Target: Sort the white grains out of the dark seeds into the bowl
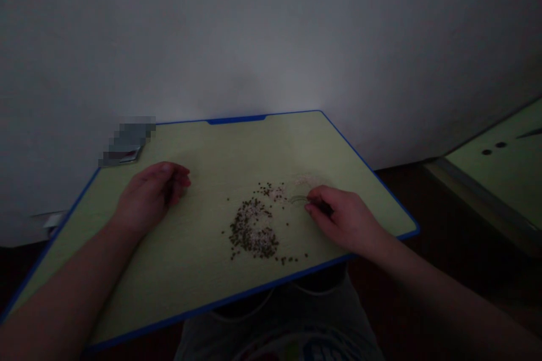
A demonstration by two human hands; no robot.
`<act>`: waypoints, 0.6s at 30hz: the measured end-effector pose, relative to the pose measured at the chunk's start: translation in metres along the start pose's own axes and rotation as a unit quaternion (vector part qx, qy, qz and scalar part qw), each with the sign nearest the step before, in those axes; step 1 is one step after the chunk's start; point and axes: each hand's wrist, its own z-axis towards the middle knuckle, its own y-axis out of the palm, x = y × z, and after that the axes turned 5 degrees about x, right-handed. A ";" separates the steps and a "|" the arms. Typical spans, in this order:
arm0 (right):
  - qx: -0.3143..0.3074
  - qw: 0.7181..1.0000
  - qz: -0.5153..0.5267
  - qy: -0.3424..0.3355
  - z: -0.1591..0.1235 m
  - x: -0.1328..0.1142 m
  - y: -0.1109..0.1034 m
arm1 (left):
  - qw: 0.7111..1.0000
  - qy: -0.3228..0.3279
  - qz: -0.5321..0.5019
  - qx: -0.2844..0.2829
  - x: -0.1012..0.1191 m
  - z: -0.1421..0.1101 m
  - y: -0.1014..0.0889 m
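A pile of small dark beans mixed with pale grains (253, 228) lies in the middle of a light green desk with a blue rim (237, 119). My right hand (342, 219) rests just right of the pile, fingers pinched on thin metal tweezers (298, 199) whose tips point left toward the grains. A fainter patch of pale grains (305, 180) sits just above that hand. My left hand (153, 194) lies on the desk to the left of the pile, fingers loosely curled, nothing seen in it.
A small flat card-like object (125, 153) lies at the desk's far left corner. A white wall stands close behind the desk. Another green desk (503, 169) shows at the right edge. The room is dim.
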 end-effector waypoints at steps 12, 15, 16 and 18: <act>0.047 0.998 -0.016 0.048 0.000 0.002 -0.001 | 1.000 -0.012 -0.015 0.014 0.007 -0.002 0.006; 0.021 0.999 0.002 0.034 -0.007 -0.008 0.003 | 1.000 -0.011 -0.006 0.012 0.007 -0.003 0.005; 0.011 0.999 0.001 0.032 -0.008 -0.011 0.004 | 1.000 -0.010 -0.009 0.012 0.006 -0.002 0.005; 0.002 0.999 -0.006 0.036 -0.009 -0.013 0.007 | 1.000 -0.006 -0.011 0.013 0.005 -0.002 0.004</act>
